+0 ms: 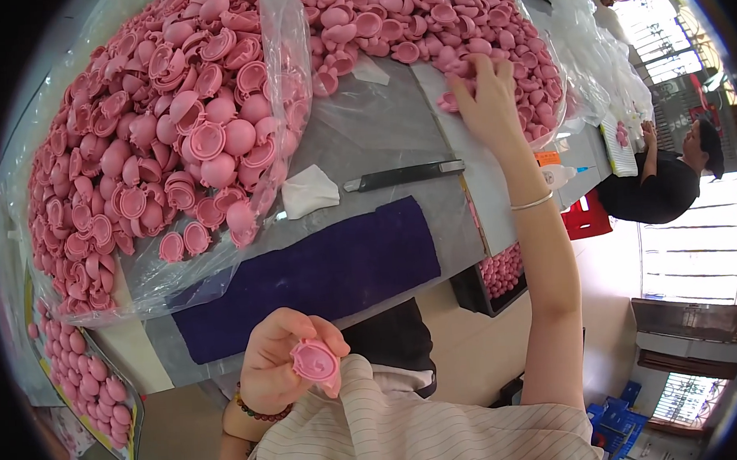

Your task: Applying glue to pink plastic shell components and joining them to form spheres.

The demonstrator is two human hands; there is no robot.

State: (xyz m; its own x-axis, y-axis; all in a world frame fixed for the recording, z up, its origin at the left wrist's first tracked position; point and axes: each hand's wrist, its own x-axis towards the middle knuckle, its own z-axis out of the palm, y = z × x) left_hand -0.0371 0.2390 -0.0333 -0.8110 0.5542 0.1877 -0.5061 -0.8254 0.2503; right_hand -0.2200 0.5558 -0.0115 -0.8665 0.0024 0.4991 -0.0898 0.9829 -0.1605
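Observation:
Close to my body, my left hand (274, 361) pinches a pink plastic shell half (316, 362), its hollow side facing up. My right hand (488, 105) stretches out to the far right, fingers apart, at the near edge of a heap of pink shell pieces (425, 22). One small pink piece lies beside its thumb, and its fingertips are among the pieces. A second large heap of pink shells (159, 140) fills a clear plastic bag on the left.
Between the heaps lie a box cutter (403, 176), a crumpled white cloth (310, 191) and a folded dark purple cloth (321, 269). A tray of pink balls (87, 382) stands lower left, a black crate (490, 290) below the table. Another person (658, 172) sits far right.

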